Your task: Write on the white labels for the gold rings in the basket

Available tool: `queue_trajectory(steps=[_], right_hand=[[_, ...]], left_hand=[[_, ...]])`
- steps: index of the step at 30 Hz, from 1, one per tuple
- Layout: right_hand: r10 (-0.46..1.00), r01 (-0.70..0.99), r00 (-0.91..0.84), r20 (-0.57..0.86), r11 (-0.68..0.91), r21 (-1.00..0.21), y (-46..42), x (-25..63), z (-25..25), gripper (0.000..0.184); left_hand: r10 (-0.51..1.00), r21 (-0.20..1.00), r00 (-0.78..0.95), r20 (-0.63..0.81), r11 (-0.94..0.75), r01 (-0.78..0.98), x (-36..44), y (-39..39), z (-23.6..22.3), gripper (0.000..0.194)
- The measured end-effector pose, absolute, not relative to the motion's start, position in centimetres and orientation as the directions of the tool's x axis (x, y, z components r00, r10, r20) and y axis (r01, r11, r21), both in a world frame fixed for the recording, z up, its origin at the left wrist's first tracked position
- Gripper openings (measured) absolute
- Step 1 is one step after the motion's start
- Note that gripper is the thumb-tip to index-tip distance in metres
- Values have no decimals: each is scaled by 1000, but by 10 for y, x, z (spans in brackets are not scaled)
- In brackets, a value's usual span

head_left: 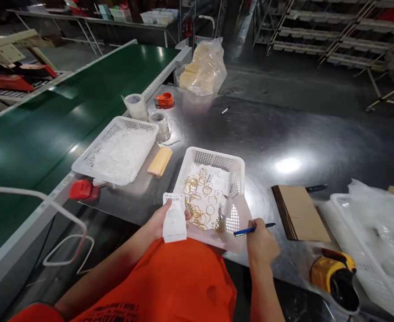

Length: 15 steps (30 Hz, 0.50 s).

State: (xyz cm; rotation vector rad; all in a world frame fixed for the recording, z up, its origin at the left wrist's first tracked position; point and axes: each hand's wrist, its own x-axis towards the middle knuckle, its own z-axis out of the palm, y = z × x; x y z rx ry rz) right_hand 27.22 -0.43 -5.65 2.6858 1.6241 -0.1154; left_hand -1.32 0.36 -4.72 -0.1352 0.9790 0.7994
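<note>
My left hand (157, 220) is closed on a stack of white printed slips (175, 221), thumb on top, by the near left corner of a white basket (239, 167). Inside that basket lie several thin gold rings (201, 217) among white printed papers (221, 181). My right hand (262, 245) grips a blue pen (245, 231) beside the basket's right side, its tip pointing left. A pinkish translucent sheet (241, 209) covers the basket's near right corner and reaches my right fingers; whether they hold it I cannot tell.
Left are a second white basket (78, 166), a yellow packet (160, 161), tape rolls (136, 106), an orange tape dispenser (164, 100) and a green conveyor (93, 89). Right are cardboard pieces (302, 212), a yellow-black scanner-like device (333, 273) and a tray of plastic bags (381, 228).
</note>
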Motion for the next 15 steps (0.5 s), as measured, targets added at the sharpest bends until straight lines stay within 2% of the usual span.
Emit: queue_trajectory(steps=[2,3,5,6,8,10,12,13,15], right_hand=[[921,936,349,172,-331,-122,-10,258,-45,23],[930,966,239,280,-198,-168,-14,245,-40,23],[925,958,-14,379,121,-260,-20,215,-34,26],[895,904,-140,424,290,-314,-22,200,-33,26],[835,729,-271,479,503,-464,-24,180,-35,22],[820,519,-283,497,567,-640,-23,174,-39,18],[846,311,-268,461,529,-790,-18,182,-43,17],[855,232,-278,438,502,-833,-15,188,-43,18],[839,171,-334,430,503,-847,-6,199,-40,20]], left_hand=[[542,254,297,-786,721,-645,-8,5,-48,48],[547,266,294,-784,723,-637,-3,6,-50,48],[570,288,302,-764,720,-631,6,8,-52,49],[580,280,333,-743,722,-632,10,9,-53,51],[585,212,460,-668,743,-635,16,11,-52,60],[584,132,574,-574,758,-639,16,11,-46,69],[565,93,631,-532,779,-620,14,11,-39,71],[545,89,645,-536,795,-599,13,10,-35,67],[477,80,677,-561,845,-529,12,8,-28,56]])
